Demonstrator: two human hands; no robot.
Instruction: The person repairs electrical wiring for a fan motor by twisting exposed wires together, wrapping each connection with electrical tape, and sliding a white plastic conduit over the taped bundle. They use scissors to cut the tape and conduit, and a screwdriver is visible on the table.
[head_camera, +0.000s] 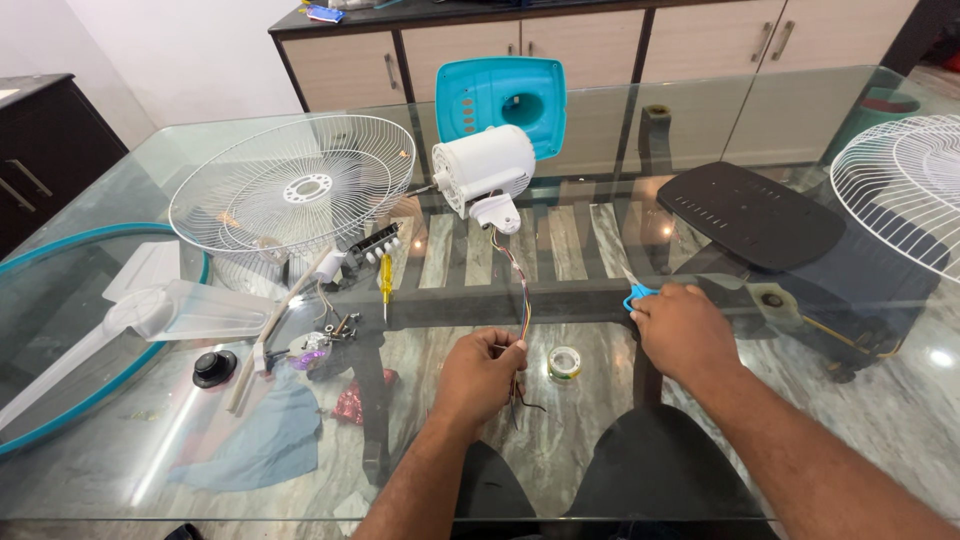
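Note:
My left hand pinches a bundle of coloured wires that runs up to a white fan motor lying on the glass table. My right hand rests on blue-handled scissors, fingers closed over the handles, with the blades pointing away. A small roll of tape lies between the two hands.
A white fan guard and clear fan blades lie at left. A yellow screwdriver, a switch block, a black knob and screws are nearby. A teal motor cover, a black base plate and a second guard are farther off.

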